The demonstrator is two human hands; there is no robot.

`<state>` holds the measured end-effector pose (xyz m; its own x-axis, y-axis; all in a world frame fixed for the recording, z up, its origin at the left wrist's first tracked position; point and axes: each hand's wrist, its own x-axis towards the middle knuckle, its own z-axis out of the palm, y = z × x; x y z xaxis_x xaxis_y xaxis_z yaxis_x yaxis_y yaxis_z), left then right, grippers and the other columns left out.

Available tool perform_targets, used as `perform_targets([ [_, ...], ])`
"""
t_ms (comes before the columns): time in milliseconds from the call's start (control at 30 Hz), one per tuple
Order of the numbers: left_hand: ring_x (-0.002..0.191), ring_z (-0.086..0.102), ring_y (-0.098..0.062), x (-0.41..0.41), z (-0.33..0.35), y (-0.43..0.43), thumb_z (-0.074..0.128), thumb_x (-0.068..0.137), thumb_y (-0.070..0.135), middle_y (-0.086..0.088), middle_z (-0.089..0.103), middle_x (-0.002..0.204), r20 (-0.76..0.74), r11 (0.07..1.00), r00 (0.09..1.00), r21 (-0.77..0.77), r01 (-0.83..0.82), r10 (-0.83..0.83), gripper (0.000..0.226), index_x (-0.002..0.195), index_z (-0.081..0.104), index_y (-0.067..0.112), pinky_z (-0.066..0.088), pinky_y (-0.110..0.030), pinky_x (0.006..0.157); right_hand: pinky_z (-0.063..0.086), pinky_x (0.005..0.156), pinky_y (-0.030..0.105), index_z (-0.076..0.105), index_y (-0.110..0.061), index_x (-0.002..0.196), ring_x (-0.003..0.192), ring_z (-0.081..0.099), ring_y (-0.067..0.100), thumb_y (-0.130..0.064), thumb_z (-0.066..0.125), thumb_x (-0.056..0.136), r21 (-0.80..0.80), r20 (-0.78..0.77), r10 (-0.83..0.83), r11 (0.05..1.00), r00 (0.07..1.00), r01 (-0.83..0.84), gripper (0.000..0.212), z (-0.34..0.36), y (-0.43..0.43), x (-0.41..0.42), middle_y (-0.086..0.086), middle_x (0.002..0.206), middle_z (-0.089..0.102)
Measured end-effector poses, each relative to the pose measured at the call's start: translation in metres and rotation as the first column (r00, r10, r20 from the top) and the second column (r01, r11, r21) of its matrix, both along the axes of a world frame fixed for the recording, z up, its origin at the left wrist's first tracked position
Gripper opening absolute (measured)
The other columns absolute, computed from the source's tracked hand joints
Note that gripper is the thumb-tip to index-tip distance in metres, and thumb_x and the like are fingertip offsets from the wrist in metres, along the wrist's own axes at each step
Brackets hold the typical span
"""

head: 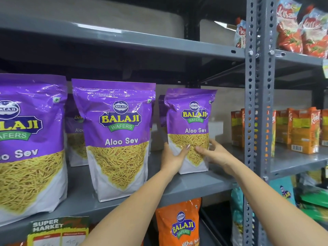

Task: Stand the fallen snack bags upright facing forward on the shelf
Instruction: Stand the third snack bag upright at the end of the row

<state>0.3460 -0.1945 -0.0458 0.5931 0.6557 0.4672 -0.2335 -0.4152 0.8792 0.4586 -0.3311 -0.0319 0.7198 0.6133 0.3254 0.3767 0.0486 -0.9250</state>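
Note:
Three purple Balaji Aloo Sev bags stand upright, labels forward, along the grey shelf. The rightmost bag sits near the shelf's right end, and both of my hands hold its lower half. My left hand grips its left edge with the thumb across the front. On the bag's right side, my right hand presses the front with thumb and fingers. The middle bag and the left bag stand free. More purple bags stand behind them, partly hidden.
A perforated grey upright post borders the shelf on the right. Orange cartons fill the neighbouring shelf. Red snack bags sit above right. An orange Balaji bag and a price tag lie below.

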Motion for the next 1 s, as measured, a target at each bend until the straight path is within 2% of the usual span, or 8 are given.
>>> perform_targets([
  [133,0.101,0.056,-0.013,-0.009,-0.004,-0.002,0.073,0.075,0.051,0.010,0.055,0.106,-0.027,0.993,0.999,0.114,-0.033,0.036,0.052,0.107,0.042,0.025,0.037,-0.021,0.079,0.050,0.100,0.041,0.040,-0.020,0.145,0.119,0.061,0.022,-0.054,0.078,0.057,-0.009,0.011,-0.003,1.000,1.000,0.003,0.101,-0.005,-0.004,-0.007,0.003,0.134,0.061],
  [233,0.111,0.056,-0.018,-0.015,-0.008,-0.005,0.068,0.076,0.056,0.003,0.058,0.117,-0.036,0.983,0.998,0.173,-0.053,0.060,0.065,0.122,0.043,0.018,0.035,-0.021,0.081,0.049,0.102,0.042,0.047,-0.021,0.139,0.116,0.063,0.020,-0.055,0.077,0.058,0.001,0.024,0.012,1.000,1.000,-0.012,0.093,-0.008,-0.009,-0.014,0.002,0.132,0.064],
  [400,0.118,0.056,-0.026,-0.025,-0.008,-0.010,0.065,0.075,0.062,-0.006,0.057,0.130,-0.111,0.979,0.992,0.198,-0.039,0.062,0.075,0.127,0.039,0.015,0.037,-0.025,0.081,0.054,0.083,0.026,0.053,-0.028,0.129,0.106,0.067,0.010,-0.060,0.075,0.060,0.013,0.084,0.005,1.000,0.996,-0.006,0.079,-0.012,-0.020,-0.027,-0.006,0.123,0.068],
  [600,0.116,0.058,-0.028,-0.035,-0.009,-0.021,0.065,0.073,0.065,-0.007,0.058,0.130,-0.124,0.973,0.989,0.224,-0.052,0.081,0.074,0.122,0.040,0.015,0.039,-0.027,0.078,0.055,0.093,0.038,0.056,-0.024,0.128,0.106,0.069,0.015,-0.059,0.074,0.059,0.016,0.098,-0.008,1.000,0.995,0.007,0.079,-0.015,-0.032,-0.035,-0.003,0.121,0.070],
  [733,0.118,0.057,-0.026,-0.037,-0.010,-0.024,0.066,0.073,0.063,-0.006,0.056,0.132,-0.106,0.977,0.992,0.207,-0.045,0.068,0.074,0.125,0.040,0.016,0.037,-0.026,0.079,0.055,0.067,0.016,0.057,-0.026,0.126,0.096,0.072,0.004,-0.056,0.072,0.063,0.015,0.106,-0.008,1.000,0.994,0.006,0.071,-0.014,-0.035,-0.040,-0.005,0.119,0.071],
  [800,0.119,0.057,-0.026,-0.038,-0.011,-0.026,0.066,0.074,0.061,-0.005,0.055,0.134,-0.100,0.980,0.993,0.196,-0.035,0.055,0.074,0.127,0.040,0.016,0.038,-0.026,0.081,0.054,0.064,0.014,0.057,-0.025,0.127,0.094,0.072,0.002,-0.057,0.073,0.063,0.024,0.102,-0.020,1.000,0.995,0.017,0.074,-0.015,-0.035,-0.041,-0.005,0.120,0.071],
  [933,0.128,0.050,-0.025,-0.043,-0.010,-0.033,0.066,0.080,0.052,-0.007,0.048,0.142,-0.073,0.984,0.997,0.177,-0.024,0.037,0.076,0.138,0.034,0.013,0.041,-0.028,0.092,0.053,0.070,0.016,0.054,-0.028,0.128,0.105,0.068,0.007,-0.056,0.073,0.063,0.008,0.078,-0.024,1.000,0.997,0.023,0.073,-0.016,-0.036,-0.045,0.000,0.131,0.065],
  [1000,0.141,0.035,-0.023,-0.054,-0.012,-0.043,0.061,0.086,0.049,-0.008,0.030,0.154,-0.038,0.982,0.998,0.186,-0.039,0.047,0.083,0.148,0.019,0.014,0.033,-0.032,0.107,0.051,0.087,0.025,0.038,-0.024,0.145,0.122,0.057,0.014,-0.056,0.073,0.069,-0.025,0.068,-0.059,0.998,0.996,0.061,0.090,-0.016,-0.036,-0.049,0.003,0.144,0.054],
])
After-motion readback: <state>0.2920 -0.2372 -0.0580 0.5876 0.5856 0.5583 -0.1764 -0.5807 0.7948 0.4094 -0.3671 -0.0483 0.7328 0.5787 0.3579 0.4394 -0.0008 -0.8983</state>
